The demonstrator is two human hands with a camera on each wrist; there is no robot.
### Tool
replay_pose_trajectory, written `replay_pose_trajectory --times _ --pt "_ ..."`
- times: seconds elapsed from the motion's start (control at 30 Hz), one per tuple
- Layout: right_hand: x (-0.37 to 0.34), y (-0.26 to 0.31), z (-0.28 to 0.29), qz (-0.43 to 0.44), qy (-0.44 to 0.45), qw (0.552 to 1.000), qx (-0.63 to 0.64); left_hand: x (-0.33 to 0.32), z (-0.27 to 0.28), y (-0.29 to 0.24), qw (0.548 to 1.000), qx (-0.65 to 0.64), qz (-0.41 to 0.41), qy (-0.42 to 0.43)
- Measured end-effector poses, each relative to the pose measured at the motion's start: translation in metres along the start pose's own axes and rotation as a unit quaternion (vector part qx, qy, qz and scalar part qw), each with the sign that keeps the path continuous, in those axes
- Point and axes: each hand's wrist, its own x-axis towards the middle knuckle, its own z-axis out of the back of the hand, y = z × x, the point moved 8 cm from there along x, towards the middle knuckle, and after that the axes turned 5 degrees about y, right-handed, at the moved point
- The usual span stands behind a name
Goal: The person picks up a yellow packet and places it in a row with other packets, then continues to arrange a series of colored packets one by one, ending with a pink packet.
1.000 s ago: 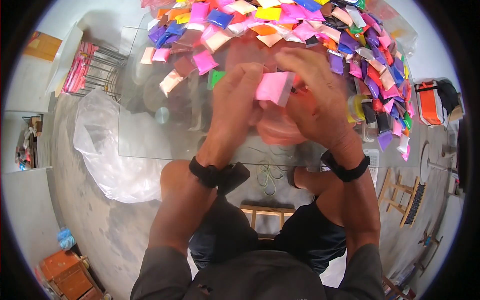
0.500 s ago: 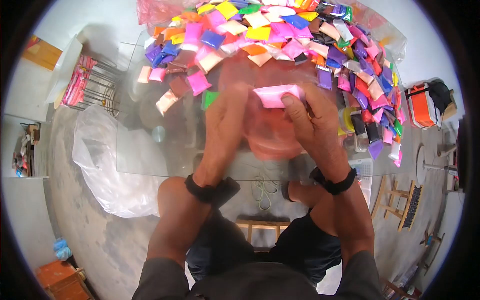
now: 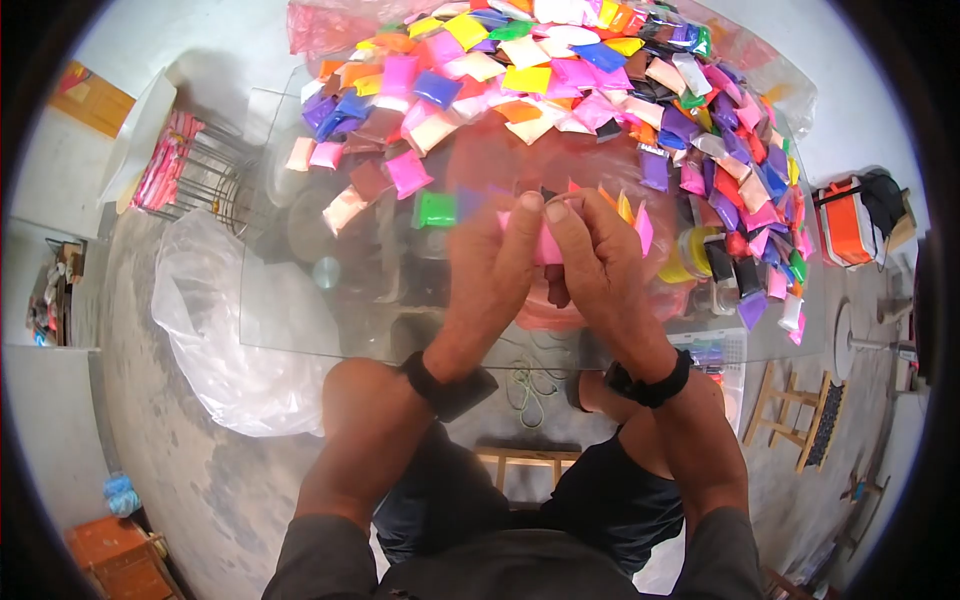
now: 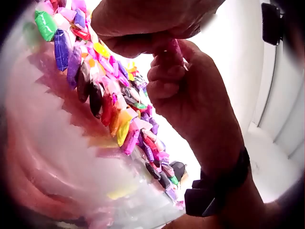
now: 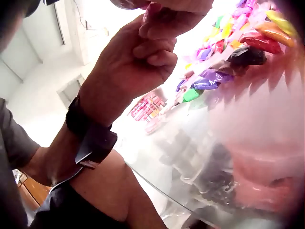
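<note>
A small pink packet (image 3: pixel 547 246) is pinched between both hands, held up over the near half of a glass table (image 3: pixel 290 300). My left hand (image 3: pixel 490 270) grips its left end and my right hand (image 3: pixel 605 255) its right end, thumbs close together on top. In both wrist views most of the packet is hidden by fingers; a sliver of pink (image 4: pixel 177 50) shows. Just beyond the hands stands a row of coloured packets, from a green packet (image 3: pixel 436 210) at the left to another pink packet (image 3: pixel 645 232) at the right.
A large pile of coloured packets (image 3: pixel 530 80) spreads over the far and right parts of the table. A yellow jar (image 3: pixel 686 258) stands at the right. Clear plastic sheeting (image 3: pixel 225 350) lies on the floor at left; a wooden stool (image 3: pixel 800 415) is at right.
A second ago the left hand pinched a pink packet; half a second ago the right hand held one with the left apart. Now both hands have come together around a pink packet.
</note>
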Motion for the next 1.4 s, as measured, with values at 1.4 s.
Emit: replay_pose_trajectory --times 1.4 --pt "0.002 0.023 0.016 0.017 -0.039 0.999 -0.033 -0.004 0.005 -0.005 0.999 0.033 0.034 0.000"
